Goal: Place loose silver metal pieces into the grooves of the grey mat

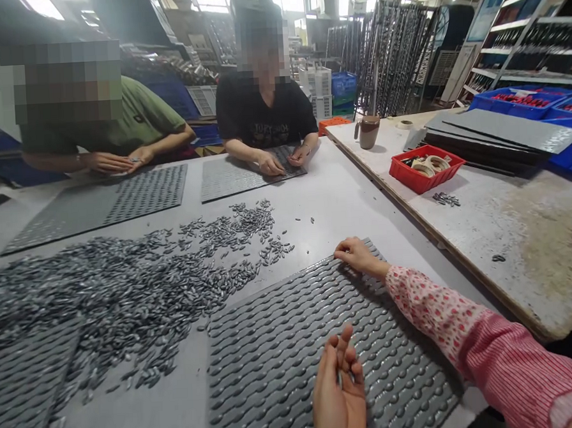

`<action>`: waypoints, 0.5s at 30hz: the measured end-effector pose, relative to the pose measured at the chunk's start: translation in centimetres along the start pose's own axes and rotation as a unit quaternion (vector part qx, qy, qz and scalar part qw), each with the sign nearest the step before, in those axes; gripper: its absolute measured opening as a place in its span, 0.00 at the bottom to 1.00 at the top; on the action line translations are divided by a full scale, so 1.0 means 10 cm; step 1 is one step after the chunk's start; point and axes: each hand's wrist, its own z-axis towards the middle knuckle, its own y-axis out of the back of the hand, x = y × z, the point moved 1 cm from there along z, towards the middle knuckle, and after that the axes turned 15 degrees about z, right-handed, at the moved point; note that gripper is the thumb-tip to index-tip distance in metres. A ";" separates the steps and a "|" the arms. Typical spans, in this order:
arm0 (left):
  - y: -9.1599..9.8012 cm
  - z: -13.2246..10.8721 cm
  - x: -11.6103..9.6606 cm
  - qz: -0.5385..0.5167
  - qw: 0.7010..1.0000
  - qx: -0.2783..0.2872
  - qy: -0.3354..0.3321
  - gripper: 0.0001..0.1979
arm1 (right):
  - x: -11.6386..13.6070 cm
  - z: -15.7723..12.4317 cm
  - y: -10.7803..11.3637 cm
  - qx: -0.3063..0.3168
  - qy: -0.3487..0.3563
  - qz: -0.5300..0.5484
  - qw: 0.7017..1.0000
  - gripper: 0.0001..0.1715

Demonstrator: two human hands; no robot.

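A grey moulded tray point(283, 342) with rows of small pockets lies on the table in front of me. My right hand point(359, 255), in a pink patterned sleeve, rests on the tray's far corner with its fingers curled down and pressed together; what they pinch is hidden. My left hand point(338, 390) hovers over the tray's near part, fingers closed together around something thin and dark that I cannot name. A wide heap of small grey metal pieces point(127, 286) spreads over the table to the left of the tray.
Two people sit across the table with their hands on their own grey trays point(103, 201) point(245, 171). Another tray point(21, 381) lies at my near left. On the right bench stand a red bin point(425, 168), a brown mug point(368, 132), stacked dark sheets point(497, 136) and blue crates point(520, 99).
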 end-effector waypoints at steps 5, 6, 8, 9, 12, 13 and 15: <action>0.00 0.00 0.03 -0.030 0.999 -0.020 0.037 0.06 | -0.18 0.12 -0.08 -0.014 -0.011 -0.070 0.997 0.08; 0.00 -0.01 0.03 -0.029 0.999 -0.025 0.035 0.07 | -0.18 0.11 -0.09 -0.018 -0.009 -0.077 0.997 0.08; -0.01 -0.04 0.03 -0.026 0.999 -0.017 0.028 0.10 | -0.18 0.08 -0.12 -0.026 -0.006 -0.094 0.995 0.09; -0.01 -0.05 0.03 -0.025 0.999 -0.005 0.026 0.12 | -0.19 0.07 -0.12 -0.031 -0.004 -0.105 0.994 0.08; 0.00 -0.09 0.04 -0.021 1.000 0.005 0.013 0.10 | -0.16 0.05 -0.11 -0.045 -0.002 -0.130 0.990 0.08; 0.01 -0.10 0.04 -0.020 1.000 0.000 0.010 0.08 | -0.14 0.04 -0.09 -0.049 -0.001 -0.130 0.990 0.08; 0.03 -0.11 0.05 -0.024 1.000 -0.003 0.002 0.05 | -0.05 -0.03 -0.07 -0.046 0.014 -0.099 0.994 0.06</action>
